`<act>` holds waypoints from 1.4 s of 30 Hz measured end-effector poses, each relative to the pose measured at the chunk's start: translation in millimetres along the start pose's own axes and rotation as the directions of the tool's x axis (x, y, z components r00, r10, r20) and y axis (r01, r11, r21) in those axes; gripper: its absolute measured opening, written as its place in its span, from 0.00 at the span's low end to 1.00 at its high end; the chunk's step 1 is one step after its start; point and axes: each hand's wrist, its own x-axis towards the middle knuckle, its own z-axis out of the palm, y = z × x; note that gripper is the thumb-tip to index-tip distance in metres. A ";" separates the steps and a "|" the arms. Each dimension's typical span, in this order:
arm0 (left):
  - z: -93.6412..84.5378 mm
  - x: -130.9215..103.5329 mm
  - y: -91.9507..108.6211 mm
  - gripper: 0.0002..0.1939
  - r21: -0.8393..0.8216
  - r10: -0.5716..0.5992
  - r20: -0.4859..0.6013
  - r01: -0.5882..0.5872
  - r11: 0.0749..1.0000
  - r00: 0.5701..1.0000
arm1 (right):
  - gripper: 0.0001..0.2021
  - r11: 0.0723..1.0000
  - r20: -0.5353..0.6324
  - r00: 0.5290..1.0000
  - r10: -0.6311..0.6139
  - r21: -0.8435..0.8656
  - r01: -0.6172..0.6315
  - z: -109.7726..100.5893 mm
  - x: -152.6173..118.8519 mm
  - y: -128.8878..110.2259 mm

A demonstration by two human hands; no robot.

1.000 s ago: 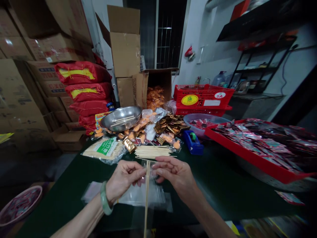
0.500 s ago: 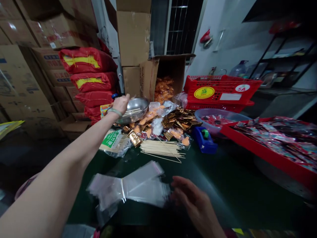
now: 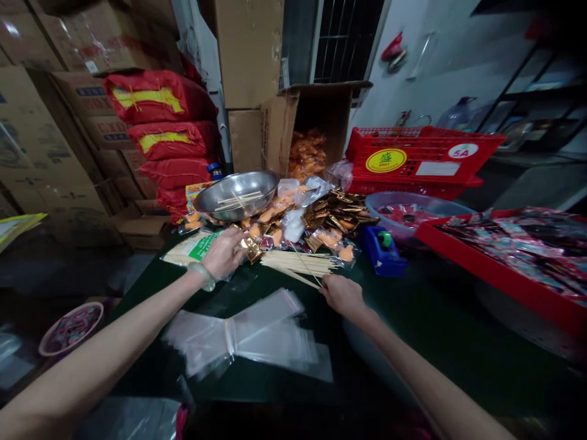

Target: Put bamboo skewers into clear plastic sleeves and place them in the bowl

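My left hand (image 3: 224, 253), wearing a pale bangle, has its fingers curled at the edge of a gold foil packet (image 3: 252, 250) and looks closed on it. Under that hand lies a clear bag with a green label (image 3: 200, 246), full of thin sticks. My right hand (image 3: 343, 294) pinches the near end of one thin wooden stick (image 3: 306, 265), which slants up across a loose pile of such sticks (image 3: 288, 261). Closer to me, a banded bundle of clear plastic sleeves (image 3: 270, 339) lies on the dark green table (image 3: 413, 354).
Behind the sticks are a metal bowl (image 3: 238, 198) with a few sticks, a heap of gold packets (image 3: 342, 211) and wrapped orange pieces (image 3: 277, 237). To the right stand a blue tape dispenser (image 3: 384, 253), a clear basin (image 3: 415, 208), a red basket (image 3: 426, 156) and a red tray (image 3: 486, 269).
My left hand has come back from the metal bowl to the gold foil packet. My right hand has moved forward from beside the plastic sleeves and taken hold of a wooden stick.
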 end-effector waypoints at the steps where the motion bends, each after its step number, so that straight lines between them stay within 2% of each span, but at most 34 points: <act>1: 1.7 -9.3 0.2 0.12 -0.051 0.012 0.028 -0.010 0.999 1.000 | 0.04 1.000 0.007 1.000 -0.013 -0.002 0.013 1.8 -0.3 0.0; 4: 7.9 -24.3 -0.1 0.09 -0.189 0.015 0.117 0.007 0.982 0.993 | 0.04 0.998 -0.006 0.999 -0.052 0.027 0.052 3.6 -5.8 4.6; 6: 14.0 -25.3 4.2 0.07 -0.320 -0.026 0.141 0.070 0.945 0.990 | 0.05 0.995 -0.032 0.998 -0.060 0.077 0.062 2.2 -9.1 11.5; 9: 28.8 -19.4 23.2 0.04 -0.577 -0.150 0.216 0.251 0.777 0.965 | 0.08 0.978 -0.099 0.995 -0.033 0.200 0.053 0.0 -10.0 23.3; 11: 43.0 -13.4 42.6 0.08 -0.671 -0.193 0.283 0.338 0.660 0.939 | 0.09 0.948 -0.148 0.989 -0.014 0.312 0.060 -0.3 -8.8 28.1; 16: 77.8 4.2 92.5 0.16 -0.767 -0.218 0.348 0.411 0.494 0.912 | 0.13 0.780 -0.235 0.969 -0.083 0.589 0.210 1.3 -12.6 21.3; 19: 88.6 13.9 112.1 0.22 -0.810 -0.224 0.338 0.403 0.425 0.914 | 0.15 0.672 -0.278 0.952 -0.131 0.681 0.291 1.7 -22.3 12.4; 21: 92.7 18.3 119.9 0.21 -0.829 -0.223 0.314 0.381 0.410 0.923 | 0.15 0.621 -0.307 0.942 -0.140 0.713 0.325 2.9 -27.6 9.2; 26: 96.4 24.7 125.4 0.19 -0.831 -0.205 0.209 0.284 0.478 0.956 | 0.14 0.584 -0.387 0.918 -0.083 0.728 0.359 1.9 -30.3 11.5; 28: 92.9 27.1 126.1 0.18 -0.816 -0.180 0.151 0.225 0.533 0.972 | 0.13 0.585 -0.425 0.905 -0.033 0.726 0.362 -9.1 -33.1 12.7; 30: 87.4 28.5 129.5 0.15 -0.796 -0.140 0.106 0.168 0.581 0.984 | 0.18 0.574 -0.474 0.880 0.014 0.724 0.381 -28.3 -40.6 12.4; 32: 83.1 28.0 136.7 0.12 -0.723 -0.010 0.062 0.052 0.689 0.998 | 0.20 0.574 -0.533 0.846 0.025 0.700 0.424 -50.7 -51.0 11.5; 33: 82.3 27.1 141.1 0.12 -0.658 0.083 0.051 -0.028 0.752 0.995 | 0.18 0.600 -0.547 0.837 0.005 0.671 0.435 -60.4 -55.9 11.6; 36: 84.3 23.7 150.8 0.12 -0.443 0.318 0.121 -0.236 0.865 0.940 | 0.11 0.690 -0.508 0.858 -0.073 0.596 0.411 -73.5 -65.0 15.4; 39: 79.7 20.7 141.9 0.07 -0.406 0.354 0.218 -0.245 0.881 0.910 | 0.14 0.719 -0.421 0.907 -0.001 0.630 0.293 -64.7 -66.5 23.5; 40: 73.7 19.1 133.3 0.07 -0.410 0.341 0.223 -0.229 0.883 0.913 | 0.15 0.713 -0.398 0.916 0.053 0.657 0.244 -60.6 -66.7 26.6; 42: 54.0 12.5 108.9 0.09 -0.411 0.252 0.188 -0.157 0.898 0.949 | 0.17 0.691 -0.367 0.916 0.165 0.706 0.158 -54.7 -68.5 33.0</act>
